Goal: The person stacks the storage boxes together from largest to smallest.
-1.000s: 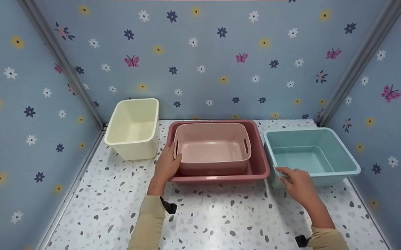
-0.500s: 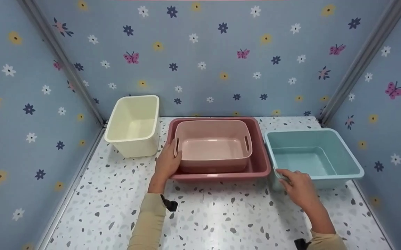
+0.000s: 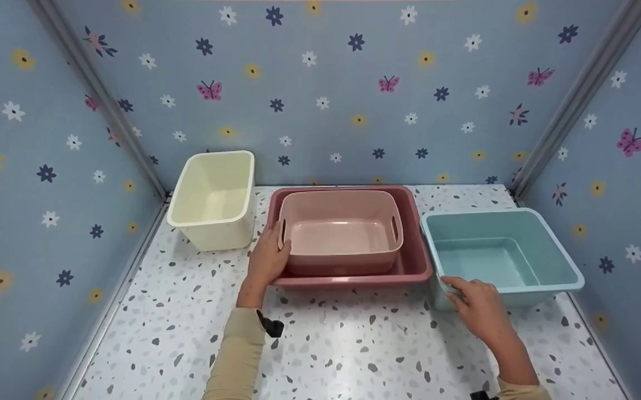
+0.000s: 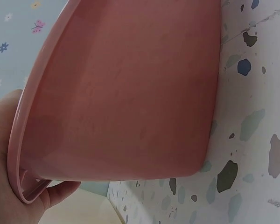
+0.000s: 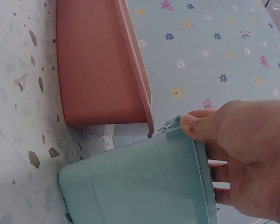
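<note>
Inside the rectangular dark pink tub [image 3: 354, 281], a pale pink basket [image 3: 342, 236] with slotted ends is covering most of the base. The left hand [image 3: 266, 260] is curling round the tub's left rim. Just right of the dark pink tub, the right hand [image 3: 479, 311] is gripping a teal tub [image 3: 520, 299] by its near left corner. Left of the dark pink tub, a cream bin [image 3: 223, 234] is standing on the speckled surface [image 3: 342, 344].
</note>
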Tool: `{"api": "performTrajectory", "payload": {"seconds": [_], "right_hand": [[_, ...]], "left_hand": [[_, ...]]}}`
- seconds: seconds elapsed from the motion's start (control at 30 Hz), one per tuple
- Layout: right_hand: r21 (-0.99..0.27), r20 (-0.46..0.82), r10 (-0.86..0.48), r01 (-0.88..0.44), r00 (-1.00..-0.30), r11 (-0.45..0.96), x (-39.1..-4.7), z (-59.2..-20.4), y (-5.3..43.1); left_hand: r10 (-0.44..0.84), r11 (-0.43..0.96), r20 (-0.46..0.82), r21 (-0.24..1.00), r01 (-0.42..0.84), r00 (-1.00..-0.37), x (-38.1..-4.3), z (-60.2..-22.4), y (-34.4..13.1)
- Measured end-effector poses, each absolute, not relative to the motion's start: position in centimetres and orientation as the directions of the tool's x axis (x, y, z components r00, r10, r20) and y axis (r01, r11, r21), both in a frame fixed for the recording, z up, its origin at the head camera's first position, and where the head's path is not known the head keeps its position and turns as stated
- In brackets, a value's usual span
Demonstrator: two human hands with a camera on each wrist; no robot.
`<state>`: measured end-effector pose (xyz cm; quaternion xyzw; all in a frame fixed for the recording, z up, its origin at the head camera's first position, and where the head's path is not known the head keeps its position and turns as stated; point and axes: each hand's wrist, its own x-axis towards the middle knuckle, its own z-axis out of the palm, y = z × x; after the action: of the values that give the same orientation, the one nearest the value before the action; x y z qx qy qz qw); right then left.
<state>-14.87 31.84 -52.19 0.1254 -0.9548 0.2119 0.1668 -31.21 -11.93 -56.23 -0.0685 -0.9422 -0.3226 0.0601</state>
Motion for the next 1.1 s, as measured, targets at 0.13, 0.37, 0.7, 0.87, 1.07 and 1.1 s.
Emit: {"api": "performTrajectory", "payload": {"seconds": [0.13,0.37,0.7,0.87,1.07,1.1], "right_hand": [[-0.382,0.364,-0.166,-0.31,-0.916,0.871,-14.5,-52.1,31.8],[-0.391,0.37,-0.162,-0.312,-0.915,0.866,-14.1,-52.3,31.9],[-0.392,0.322,-0.146,-0.272,-0.936,0.879,-13.0,-52.0,31.8],[-0.4,0.299,-0.135,-0.253,-0.945,0.881,-12.3,-51.9,31.5],[-0.408,0.3,-0.127,-0.248,-0.945,0.878,-12.0,-51.9,31.4],[-0.41,0.302,-0.126,-0.249,-0.945,0.877,-11.9,-52.0,31.4]], "left_hand": [[0.088,0.782,0.164,0.6,0.17,-0.983,-31.1,-56.2,-11.9],[0.084,0.784,0.152,0.6,0.16,-0.985,-31.2,-56.1,-11.9],[0.099,0.779,0.147,0.604,0.169,-0.984,-31.1,-56.2,-11.8],[0.078,0.779,0.101,0.614,0.124,-0.992,-31.0,-56.0,-11.8],[0.077,0.781,0.093,0.614,0.118,-0.993,-31.0,-56.0,-11.8],[0.076,0.778,0.093,0.618,0.117,-0.993,-31.0,-56.0,-11.8]]}}
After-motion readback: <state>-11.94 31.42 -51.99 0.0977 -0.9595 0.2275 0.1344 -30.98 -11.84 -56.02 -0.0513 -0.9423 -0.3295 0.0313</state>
